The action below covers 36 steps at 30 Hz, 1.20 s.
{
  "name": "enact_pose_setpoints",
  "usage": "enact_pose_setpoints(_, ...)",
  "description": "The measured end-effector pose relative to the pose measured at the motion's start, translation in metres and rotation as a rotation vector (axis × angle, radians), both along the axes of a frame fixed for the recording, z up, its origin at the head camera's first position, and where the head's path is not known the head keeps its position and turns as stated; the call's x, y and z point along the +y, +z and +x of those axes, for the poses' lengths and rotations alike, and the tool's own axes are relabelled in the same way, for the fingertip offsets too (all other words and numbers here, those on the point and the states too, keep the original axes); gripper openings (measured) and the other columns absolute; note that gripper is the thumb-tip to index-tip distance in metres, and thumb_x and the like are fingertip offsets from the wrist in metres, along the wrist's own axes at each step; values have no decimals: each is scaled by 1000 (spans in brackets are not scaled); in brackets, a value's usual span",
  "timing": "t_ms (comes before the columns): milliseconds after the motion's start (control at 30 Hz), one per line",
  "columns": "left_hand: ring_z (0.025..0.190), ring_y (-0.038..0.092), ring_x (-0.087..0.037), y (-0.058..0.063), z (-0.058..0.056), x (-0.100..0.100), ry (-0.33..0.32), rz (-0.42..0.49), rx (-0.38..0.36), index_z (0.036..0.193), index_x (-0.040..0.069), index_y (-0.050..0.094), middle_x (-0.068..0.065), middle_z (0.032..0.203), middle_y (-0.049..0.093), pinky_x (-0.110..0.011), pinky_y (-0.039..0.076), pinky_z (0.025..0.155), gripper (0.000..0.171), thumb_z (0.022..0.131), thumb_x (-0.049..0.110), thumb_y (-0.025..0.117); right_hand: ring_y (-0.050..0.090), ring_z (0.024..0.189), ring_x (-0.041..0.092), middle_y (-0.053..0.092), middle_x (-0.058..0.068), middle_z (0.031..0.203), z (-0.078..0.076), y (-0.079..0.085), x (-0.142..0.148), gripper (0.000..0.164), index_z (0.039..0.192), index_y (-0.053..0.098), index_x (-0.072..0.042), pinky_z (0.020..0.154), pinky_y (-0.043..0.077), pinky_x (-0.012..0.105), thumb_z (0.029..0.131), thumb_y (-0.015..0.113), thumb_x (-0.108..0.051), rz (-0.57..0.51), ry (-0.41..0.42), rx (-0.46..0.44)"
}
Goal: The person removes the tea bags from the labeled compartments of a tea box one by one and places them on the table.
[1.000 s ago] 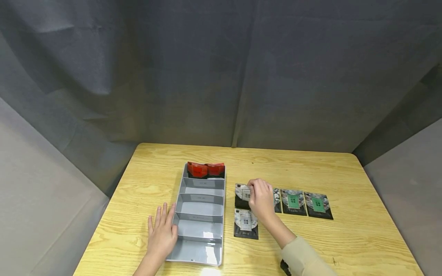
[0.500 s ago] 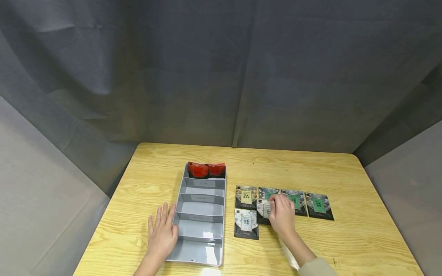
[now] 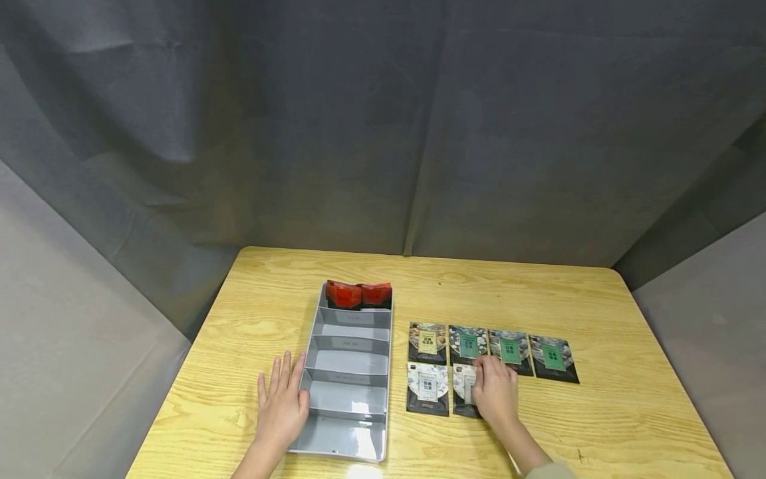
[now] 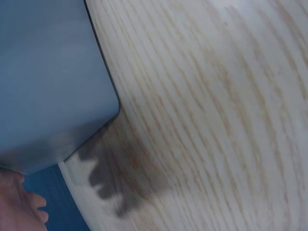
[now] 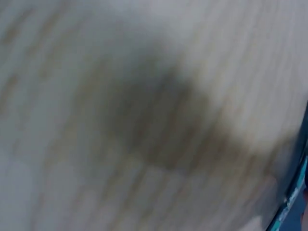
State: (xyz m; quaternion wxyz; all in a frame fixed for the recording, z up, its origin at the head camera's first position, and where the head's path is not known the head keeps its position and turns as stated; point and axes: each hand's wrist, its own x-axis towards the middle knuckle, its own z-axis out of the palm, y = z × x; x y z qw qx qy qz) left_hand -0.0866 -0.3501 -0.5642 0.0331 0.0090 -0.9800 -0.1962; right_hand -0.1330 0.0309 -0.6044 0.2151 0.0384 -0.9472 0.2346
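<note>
My left hand point(image 3: 281, 409) rests with spread, straight fingers against the left side of a grey divided organizer box point(image 3: 387, 399). The grey box wall point(image 4: 53, 77) fills the upper left of the left wrist view. On the right, the fingers of my right hand point(image 3: 498, 392) pinch the right side of a black-and-white sachet point(image 3: 463, 399), which lies flat or almost flat on the table. The hand hides part of this sachet. Left of it lies a matching white sachet point(image 3: 427, 389). The right wrist view is blurred.
Behind lie a yellow-labelled sachet point(image 3: 427, 343) and three green-labelled sachets, the nearest a green-labelled sachet point(image 3: 469, 344). Red packets point(image 3: 344, 296) stand in the box's rear compartment. A dark curtain point(image 3: 509, 166) hangs behind the wooden table point(image 3: 616, 412).
My right hand has lifted the white sachet off the yellow-labelled one, carried it right and toward the front, and set it beside the other white sachet. My left hand stays put.
</note>
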Motion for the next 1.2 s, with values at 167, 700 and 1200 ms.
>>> enact_pose_setpoints(167, 137, 11, -39, 1, 1, 0, -1, 7, 7, 145, 13, 26, -20, 149, 20, -59, 1, 106, 56, 90, 16, 38, 51, 82, 30, 58, 9, 84, 2, -10, 3, 7, 87, 59, -6, 82, 34, 51, 85, 53, -3, 30, -7, 7)
enact_pose_setpoints(700, 138, 9, -38, 2, 1, 1, -4, 13, 5, 145, 13, 27, -20, 149, 20, -59, 1, 106, 56, 90, 15, 39, 43, 89, 30, 49, 9, 90, 4, -29, 5, 8, 89, 53, -8, 86, 26, 54, 85, 49, -2, 161, -9, -53)
enact_pose_setpoints(1200, 137, 10, -38, 0, 1, 0, -3, 11, 14, 145, 13, 27, -20, 149, 20, -60, 2, 106, 56, 90, 16, 40, 42, 87, 30, 48, 9, 91, 3, -33, 2, 6, 89, 53, -8, 84, 26, 54, 86, 49, -4, 167, -27, -15)
